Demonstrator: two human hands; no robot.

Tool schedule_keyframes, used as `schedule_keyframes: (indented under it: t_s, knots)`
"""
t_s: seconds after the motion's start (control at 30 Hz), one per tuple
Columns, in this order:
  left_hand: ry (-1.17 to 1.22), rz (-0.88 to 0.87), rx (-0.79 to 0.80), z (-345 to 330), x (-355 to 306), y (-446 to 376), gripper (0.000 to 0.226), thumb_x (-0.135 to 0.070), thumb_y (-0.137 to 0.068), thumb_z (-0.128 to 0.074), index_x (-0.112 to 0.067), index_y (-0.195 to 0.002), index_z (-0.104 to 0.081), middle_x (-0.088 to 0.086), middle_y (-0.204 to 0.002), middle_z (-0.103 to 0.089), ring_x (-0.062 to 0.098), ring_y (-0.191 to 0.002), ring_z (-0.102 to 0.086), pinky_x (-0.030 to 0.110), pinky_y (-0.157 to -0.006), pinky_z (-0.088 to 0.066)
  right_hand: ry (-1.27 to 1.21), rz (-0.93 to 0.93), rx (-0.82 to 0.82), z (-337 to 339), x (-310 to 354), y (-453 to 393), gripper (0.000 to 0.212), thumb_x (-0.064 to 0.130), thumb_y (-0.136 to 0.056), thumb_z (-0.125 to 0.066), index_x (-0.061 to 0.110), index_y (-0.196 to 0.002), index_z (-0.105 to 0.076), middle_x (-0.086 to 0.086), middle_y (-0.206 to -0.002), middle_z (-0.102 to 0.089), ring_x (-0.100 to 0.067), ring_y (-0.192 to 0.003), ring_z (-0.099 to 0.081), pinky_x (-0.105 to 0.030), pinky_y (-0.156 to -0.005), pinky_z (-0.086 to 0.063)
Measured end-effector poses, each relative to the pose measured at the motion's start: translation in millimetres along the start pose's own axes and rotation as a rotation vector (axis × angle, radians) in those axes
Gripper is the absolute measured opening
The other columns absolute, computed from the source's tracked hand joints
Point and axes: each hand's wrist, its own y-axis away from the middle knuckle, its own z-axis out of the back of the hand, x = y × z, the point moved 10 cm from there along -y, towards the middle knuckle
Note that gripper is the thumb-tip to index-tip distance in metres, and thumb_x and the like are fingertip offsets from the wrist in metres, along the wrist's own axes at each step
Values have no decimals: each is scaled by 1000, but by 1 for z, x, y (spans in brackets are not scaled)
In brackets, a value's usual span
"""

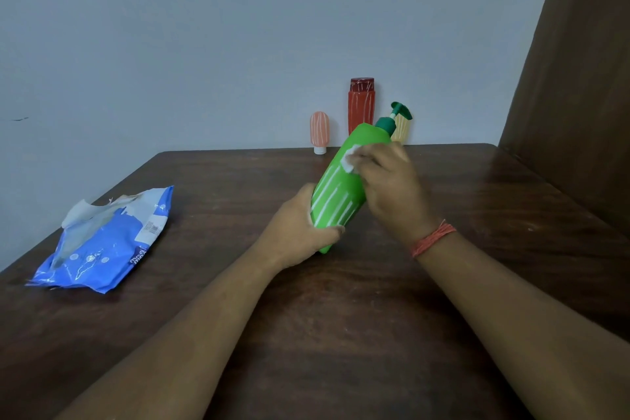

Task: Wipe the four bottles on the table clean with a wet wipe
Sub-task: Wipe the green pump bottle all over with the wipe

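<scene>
Our right hand (pixel 388 181) has its fingers (pixel 366 160) curled down on a small wad of white wet wipe (pixel 349 160), pressing it against the upper body of the green pump bottle (pixel 341 187), just below its shoulder. Only a corner of the wipe shows past the fingertips; the remainder is hidden under the hand. Our left hand (pixel 300 232) is wrapped around the bottle's base, fingers closed around the underside and thumb along the near wall, so the bottle is held off the desk (pixel 341 317), tilted with its dark green pump head (pixel 399 112) pointing up and away from us.

We judge the bottle to be stiff plastic with a smooth, painted-looking skin marked by white stripes; once damp from the wipe it will likely turn slippery, so the base grip should stay firm and low, leaving the long wall free for strokes. How full it is we cannot tell, so its weight is a guess. The pump neck is the weak spot and a poor place to hold.

Further out, at the far edge of the desk against the wall, stand the other three: a pink tube (pixel 319 131) on its white cap, a red bottle (pixel 361 106) with a dark cap, and a pale yellow bottle (pixel 401 129) mostly hidden behind the pump. To our left, well apart, lies the blue wipe packet (pixel 102 242), its flap torn open with a sheet poking out. An orange thread band (pixel 433 239) circles the right wrist.
</scene>
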Motion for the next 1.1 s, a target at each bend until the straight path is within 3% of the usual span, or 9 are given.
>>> schedule_keyframes:
  t_s: [0.1,0.27,0.4,0.57,0.7,0.83,1.0,1.1]
  knots:
    - [12,2,-16,1,0,1,52,-25,-76,-80,-27,-118,-50,-9,-94,-62,3,-81,-60,13,-58,-42,38,175,171,-13,28,6,30,-2,-82,-64,7,-110,-71,-7,-114,-68,-27,-94,-57,-38,-80,-49]
    - [-38,-17,-12,-2,-7,1,56,-30,-75,-80,-29,-121,-48,-12,-94,-60,2,-83,-59,21,-62,-43,124,-32,58,7,2,-9,32,-4,-78,-63,5,-108,-71,-10,-109,-68,-32,-95,-57,-45,-77,-54]
    - [7,-3,-12,-2,-4,2,52,-27,-75,-80,-29,-117,-50,-11,-94,-62,4,-83,-61,21,-62,-42,72,196,213,-10,36,0,37,-3,-75,-65,8,-109,-72,-7,-112,-69,-28,-96,-59,-38,-79,-52]
    - [-43,-25,13,-5,-10,1,54,-29,-74,-80,-30,-116,-47,-10,-94,-60,6,-82,-60,24,-62,-42,110,-21,144,1,9,-9,34,-1,-76,-61,7,-108,-72,-9,-109,-66,-32,-97,-58,-45,-72,-55]
    - [18,-12,-17,-2,-6,2,56,-27,-74,-81,-28,-121,-51,-9,-100,-64,8,-87,-63,27,-68,-50,37,198,297,-20,40,3,44,-5,-68,-74,12,-109,-72,-5,-110,-66,-26,-96,-58,-36,-68,-53]
    - [-54,2,-4,-3,-7,0,52,-33,-75,-79,-26,-116,-49,-9,-96,-61,7,-84,-60,30,-69,-51,56,-23,160,-5,1,-4,35,-5,-76,-71,8,-109,-71,-10,-106,-65,-32,-94,-59,-44,-73,-55]
    - [-12,22,-42,1,-1,0,49,-30,-75,-79,-24,-114,-50,-11,-93,-60,5,-82,-60,22,-61,-42,-42,197,298,-28,30,12,35,-1,-79,-73,7,-113,-70,-8,-108,-65,-28,-93,-60,-37,-72,-55]
    - [-29,16,-33,0,-2,1,48,-32,-75,-79,-25,-112,-49,-11,-93,-60,7,-81,-59,23,-61,-43,-8,51,194,-17,7,1,35,-6,-78,-70,5,-111,-71,-10,-108,-65,-31,-93,-60,-43,-72,-56]
